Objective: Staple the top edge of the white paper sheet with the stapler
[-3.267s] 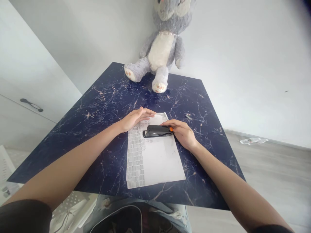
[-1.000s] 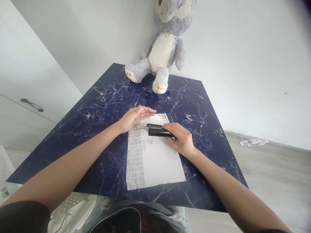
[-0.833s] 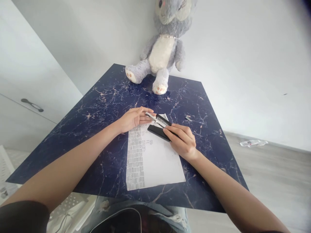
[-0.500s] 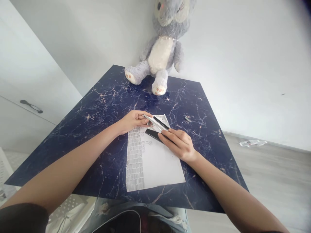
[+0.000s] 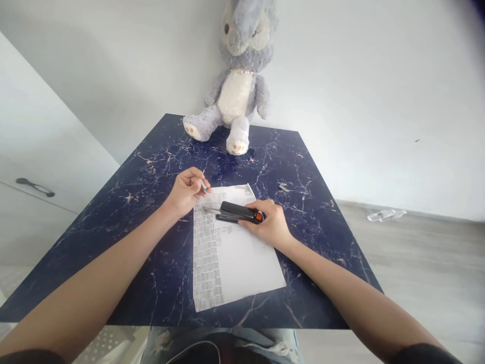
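Note:
A black stapler [image 5: 238,210] with an orange patch at its rear lies over the paper, its jaws parted and a thin metal part sticking out at the front. My right hand [image 5: 272,221] grips its rear end. Left of it, my left hand [image 5: 188,191] pinches a small light-grey strip [image 5: 203,185], likely staples, over the paper's upper left corner. The paper sheets [image 5: 246,268] have dense print down the left side and a mostly blank right part.
A small grey piece [image 5: 283,187] lies on the dark blue marbled table [image 5: 314,222]. A large grey plush toy [image 5: 237,96] sits at the far edge against the wall. Clear plastic packaging [image 5: 385,215] is on the floor at right.
My left hand has moved left, away from the stapler, with the small strip. The stapler has turned in my right hand and its open parts have come closer together. The view has shifted slightly.

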Demonstrator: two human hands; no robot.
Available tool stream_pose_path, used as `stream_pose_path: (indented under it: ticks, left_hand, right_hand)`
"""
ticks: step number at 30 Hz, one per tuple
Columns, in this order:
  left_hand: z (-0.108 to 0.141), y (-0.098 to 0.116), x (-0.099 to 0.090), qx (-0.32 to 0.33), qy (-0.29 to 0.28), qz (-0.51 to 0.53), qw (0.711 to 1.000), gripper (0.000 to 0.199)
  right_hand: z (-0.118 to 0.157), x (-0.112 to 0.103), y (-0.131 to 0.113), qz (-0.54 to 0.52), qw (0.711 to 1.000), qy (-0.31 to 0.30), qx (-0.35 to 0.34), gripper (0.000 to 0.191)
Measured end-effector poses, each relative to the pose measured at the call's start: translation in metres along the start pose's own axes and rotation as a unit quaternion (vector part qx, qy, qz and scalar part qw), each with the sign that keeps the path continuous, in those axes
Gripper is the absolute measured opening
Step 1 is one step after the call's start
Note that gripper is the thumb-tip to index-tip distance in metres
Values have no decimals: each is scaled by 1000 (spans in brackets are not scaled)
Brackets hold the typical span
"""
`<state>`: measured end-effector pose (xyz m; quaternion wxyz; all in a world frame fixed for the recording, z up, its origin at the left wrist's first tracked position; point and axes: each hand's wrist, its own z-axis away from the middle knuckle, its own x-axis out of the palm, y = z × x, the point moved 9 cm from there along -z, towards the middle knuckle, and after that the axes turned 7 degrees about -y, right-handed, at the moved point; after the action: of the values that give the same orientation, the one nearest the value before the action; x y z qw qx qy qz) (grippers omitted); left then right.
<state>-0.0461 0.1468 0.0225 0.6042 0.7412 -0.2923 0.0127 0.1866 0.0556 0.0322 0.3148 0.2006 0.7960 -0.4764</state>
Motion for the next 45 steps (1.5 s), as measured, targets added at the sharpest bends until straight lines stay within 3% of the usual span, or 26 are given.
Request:
stream_pose_path:
  ticks: [4,8,10,13,18,26,32,41,45]
  left_hand:
    - [9,-10,29,-45,-106,-42,992,43]
    - [19,-12,56,-64,-169,-85,980,37]
    - [24,-5,68,-45,-185,-136,972,33]
    - [32,8,88,10,-203,-230,952,28]
    - [43,16,112,62,-239,-305,920,17]
    - [45,15,113,74,-239,-310,917,24]
    - [45,23,107,121,-199,-329,915,18]
    - [40,16,98,77,-187,-303,931,23]
    - [38,20,89,94,-156,-321,930,18]
  right_hand:
    - [-2,6,-8,12,998,-29,-51,28]
    - [7,-10,-35,62,985,37,-153,52]
    - [18,-13,-54,101,967,60,-227,50]
    - [37,-5,-74,168,932,45,-319,48]
    - [50,3,-74,211,909,38,-358,60]
    - [47,1,-71,210,916,36,-340,54]
    - [45,0,-62,197,925,49,-320,56]
    - [41,-8,-59,165,934,88,-306,49]
    - [36,-14,-63,130,941,98,-296,50]
